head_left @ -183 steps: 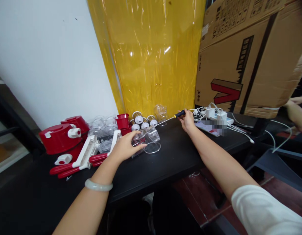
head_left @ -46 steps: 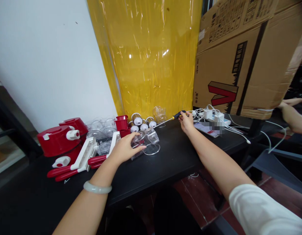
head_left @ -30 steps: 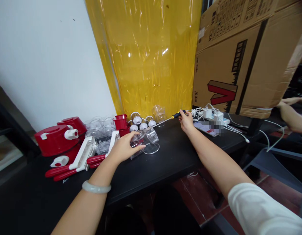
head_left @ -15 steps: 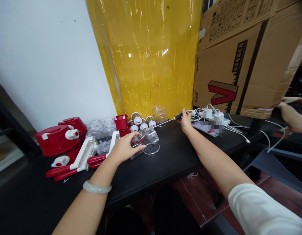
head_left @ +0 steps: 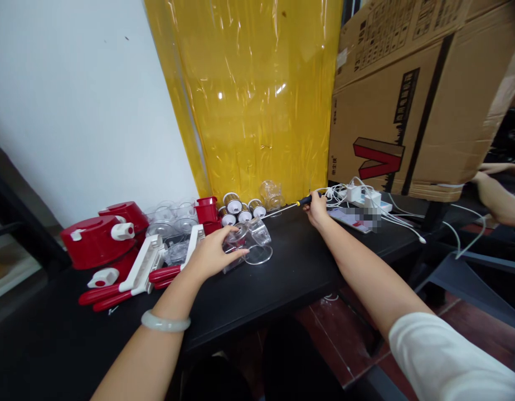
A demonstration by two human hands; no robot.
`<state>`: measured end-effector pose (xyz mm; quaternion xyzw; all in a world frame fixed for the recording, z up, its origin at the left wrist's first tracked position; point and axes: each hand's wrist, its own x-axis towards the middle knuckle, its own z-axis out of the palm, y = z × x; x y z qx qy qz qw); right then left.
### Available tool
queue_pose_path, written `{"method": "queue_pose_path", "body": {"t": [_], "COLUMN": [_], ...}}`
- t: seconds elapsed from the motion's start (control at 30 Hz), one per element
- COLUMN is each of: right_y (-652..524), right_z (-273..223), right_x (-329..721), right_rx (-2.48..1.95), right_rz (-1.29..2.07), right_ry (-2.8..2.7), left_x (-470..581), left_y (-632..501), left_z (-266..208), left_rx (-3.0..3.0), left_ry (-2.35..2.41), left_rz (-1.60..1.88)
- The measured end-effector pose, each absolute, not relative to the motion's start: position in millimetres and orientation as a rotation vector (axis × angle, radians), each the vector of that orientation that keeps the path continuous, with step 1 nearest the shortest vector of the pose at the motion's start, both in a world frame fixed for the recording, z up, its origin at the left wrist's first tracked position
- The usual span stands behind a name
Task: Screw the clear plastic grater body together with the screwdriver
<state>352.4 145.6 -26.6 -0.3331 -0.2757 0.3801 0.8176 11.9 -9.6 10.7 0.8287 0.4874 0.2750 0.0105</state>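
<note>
My left hand (head_left: 218,252) is closed around a clear plastic part (head_left: 260,233) with rounded walls and a wide ring-shaped rim, which lies tilted on the black table (head_left: 291,273). In my right hand (head_left: 316,209) is a screwdriver (head_left: 304,200) with a black and yellow handle, gripped at the handle's end. Its long metal shaft points left, and the tip reaches the clear part; whether it meets a screw is too small to tell. Just behind the part lie several metallic cylinders with white ends (head_left: 244,214).
Left of my hands are red round housings (head_left: 94,239), white frames with red handles (head_left: 144,267), clear bowls (head_left: 163,214) and a red container (head_left: 207,210). On the right lie a phone (head_left: 351,219), white chargers and cables (head_left: 372,197) below a cardboard box (head_left: 391,122). Another person's arm (head_left: 498,197) shows far right.
My right hand has shifted very slightly, with its fingers adjusted on the screwdriver handle. The left hand and the clear part look almost the same.
</note>
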Motion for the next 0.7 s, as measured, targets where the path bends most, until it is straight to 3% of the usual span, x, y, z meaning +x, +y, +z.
{"method": "queue_pose_path", "body": {"t": [0.7], "right_y": [143.1], "right_z": [-22.8], "right_x": [349.0], "right_rx": [-0.732], "right_rz": [0.828], "right_ry": [-0.567], "left_x": [11.5], "left_y": [-8.8], "left_z": [10.6], "left_rx": [2.579], "left_ry": [1.507], "left_rz": [0.841]}}
